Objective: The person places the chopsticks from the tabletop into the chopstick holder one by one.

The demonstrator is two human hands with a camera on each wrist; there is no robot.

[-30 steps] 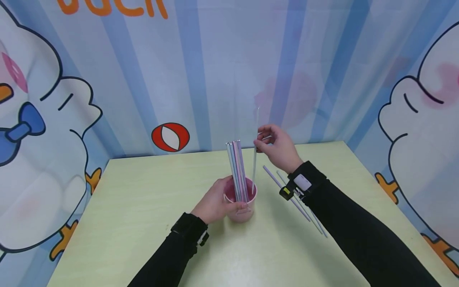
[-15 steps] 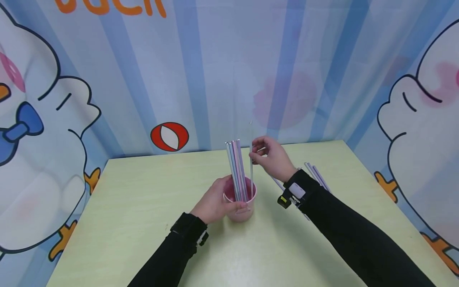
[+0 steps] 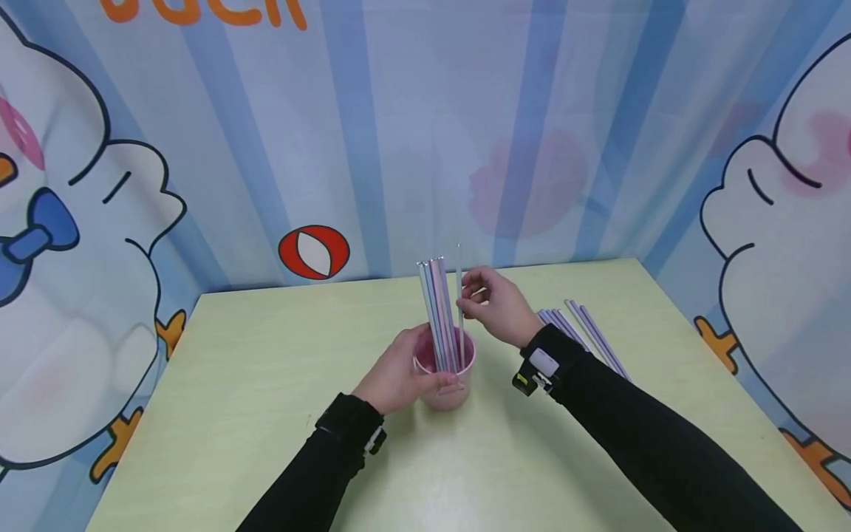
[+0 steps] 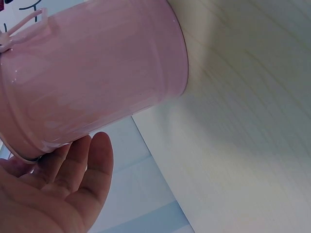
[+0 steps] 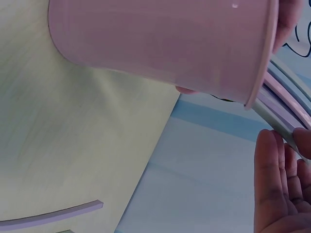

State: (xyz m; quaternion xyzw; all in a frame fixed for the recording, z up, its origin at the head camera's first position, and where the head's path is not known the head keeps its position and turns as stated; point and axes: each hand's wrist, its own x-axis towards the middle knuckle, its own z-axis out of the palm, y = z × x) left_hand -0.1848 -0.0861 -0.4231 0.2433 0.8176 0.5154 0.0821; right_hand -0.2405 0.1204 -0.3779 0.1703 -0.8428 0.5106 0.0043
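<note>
A cartoon backdrop [image 3: 412, 125] of blue stripes and white ducks walls in the scene on three sides, with a red and white ball [image 3: 314, 252] printed low on the back panel. In front of it lies the pale green tabletop [image 3: 266, 414], and both black-sleeved arms reach in over its near edge. Near the middle stands a pink cup [image 3: 447, 384], upright on the tabletop, with a bundle of pastel straws [image 3: 439, 310] standing in it and leaning slightly left. The left hand [image 3: 397, 378] wraps round the cup's left side, fingers curled against its wall, thumb at the rim. The right hand [image 3: 495, 307] hovers just right of the bundle above the rim and pinches one thin straw [image 3: 459, 295] between thumb and fingertips; the straw stands nearly upright, its lower end seemingly inside the cup, though the head view is too small to be sure. To the right, behind the right wrist, a few loose straws [image 3: 585, 329] lie side by side on the tabletop, well apart from the cup.
</note>
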